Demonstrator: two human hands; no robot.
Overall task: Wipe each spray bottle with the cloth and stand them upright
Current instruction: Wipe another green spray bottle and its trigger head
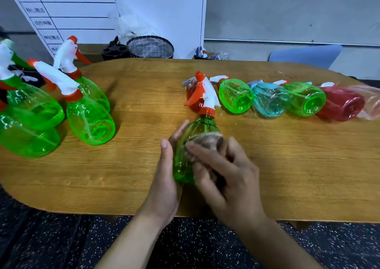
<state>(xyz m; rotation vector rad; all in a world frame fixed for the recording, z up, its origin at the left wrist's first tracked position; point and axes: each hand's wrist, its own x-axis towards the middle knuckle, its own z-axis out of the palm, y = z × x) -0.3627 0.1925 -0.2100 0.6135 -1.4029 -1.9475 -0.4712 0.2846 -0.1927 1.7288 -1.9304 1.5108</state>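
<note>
The spray bottles (236,95) were glossy translucent plastic in green, blue and red with opaque white and orange trigger heads (202,91), the table (131,165) was matt grained wood or a wood-look laminate, and the blurred brownish cloth (205,143) seemed soft and matt

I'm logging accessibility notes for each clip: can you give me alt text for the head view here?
A person's left hand holds a translucent green plastic spray bottle above a wooden table while the right hand rubs it with a crumpled brownish cloth. Green spray bottles stand upright at left; green, blue and red ones lie in a row at right.
</note>
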